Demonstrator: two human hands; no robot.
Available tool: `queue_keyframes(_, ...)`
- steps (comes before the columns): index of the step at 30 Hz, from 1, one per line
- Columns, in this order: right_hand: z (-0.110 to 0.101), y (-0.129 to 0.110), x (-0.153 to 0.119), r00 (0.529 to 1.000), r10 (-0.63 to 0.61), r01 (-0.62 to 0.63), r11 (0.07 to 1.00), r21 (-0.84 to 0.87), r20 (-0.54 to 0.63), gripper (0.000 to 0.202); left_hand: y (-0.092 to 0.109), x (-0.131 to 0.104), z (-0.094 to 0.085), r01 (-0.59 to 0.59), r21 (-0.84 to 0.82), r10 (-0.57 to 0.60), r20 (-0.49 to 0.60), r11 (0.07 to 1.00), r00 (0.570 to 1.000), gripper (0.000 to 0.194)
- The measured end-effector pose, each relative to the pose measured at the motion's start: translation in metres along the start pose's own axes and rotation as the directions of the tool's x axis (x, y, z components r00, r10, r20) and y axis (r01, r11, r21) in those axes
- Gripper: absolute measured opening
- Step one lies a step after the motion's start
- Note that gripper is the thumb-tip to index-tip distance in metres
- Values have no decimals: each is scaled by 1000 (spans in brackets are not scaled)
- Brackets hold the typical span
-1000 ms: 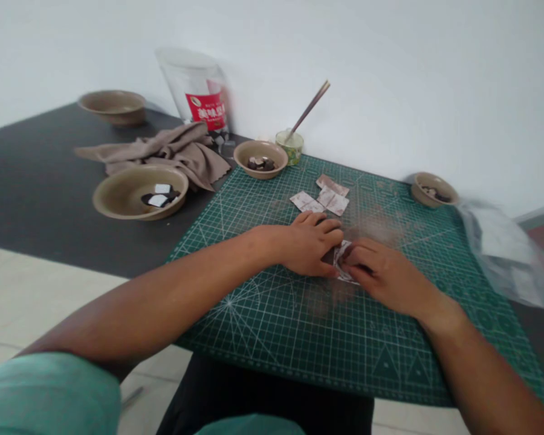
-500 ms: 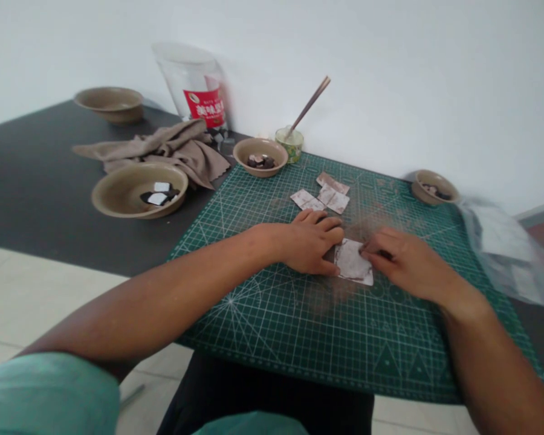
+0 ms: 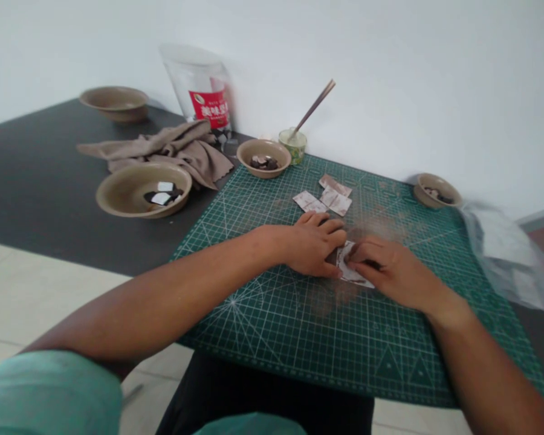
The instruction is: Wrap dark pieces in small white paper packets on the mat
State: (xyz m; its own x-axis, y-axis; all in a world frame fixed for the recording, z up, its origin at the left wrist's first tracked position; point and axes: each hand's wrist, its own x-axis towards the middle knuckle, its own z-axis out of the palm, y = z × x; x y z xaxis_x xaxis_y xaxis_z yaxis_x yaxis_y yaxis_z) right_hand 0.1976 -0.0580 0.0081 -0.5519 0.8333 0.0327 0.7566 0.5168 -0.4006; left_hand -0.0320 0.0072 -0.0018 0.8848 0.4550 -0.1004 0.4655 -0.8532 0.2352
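Note:
A white square piece [image 3: 343,258] with brown marks along its edges lies on the green cutting mat [image 3: 276,326]. My left hand [image 3: 315,244] lies flat with its fingers spread, thumb and fingertips against the left side of that square. Over its right half, my right hand [image 3: 385,269] is pinched, the fingertips down on the surface. Whatever is between those fingertips is hidden. Just beyond my left hand rest a few similar brown-smeared pieces [image 3: 336,200], partly overlapping. Brown dust is spread over the mat around both hands.
Bowls with dark pieces stand at left [image 3: 113,199], back [image 3: 249,158] and right [image 3: 436,194]; another bowl [image 3: 113,106] is far left. A crumpled cloth [image 3: 172,142], a clear red-labelled jar [image 3: 211,109], a cup [image 3: 294,148] holding sticks and a plastic bag [image 3: 508,254] surround the mat.
My right hand has slid left across the white square and covers more of it. My left hand keeps its place on the left side. The whole view has shifted slightly.

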Motion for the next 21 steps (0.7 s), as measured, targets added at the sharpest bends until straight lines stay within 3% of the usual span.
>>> queue_keyframes(2,-2,2,0,998,55,-57,996,-71,-35,16,0,0,0,9,-9,-9,-2,1000,1000,62)
queue_keyframes(8,-10,3,-11,995,16,-13,999,-30,101,19,2,-2,-4,17,-21,-16,31,1000,999,62)
queue_keyframes(13,-7,-3,-13,998,-3,4,1000,-11,70,18,-1,-2,-6,10,-48,-8,46,999,999,66)
queue_keyframes(18,3,-9,-3,990,-119,118,993,9,76,14,-1,0,-3,11,-35,-10,29,999,1000,69)
queue_keyframes(21,1,1,1,999,-40,41,997,-71,11,15,-1,1,0,18,-32,-18,12,999,1000,71)
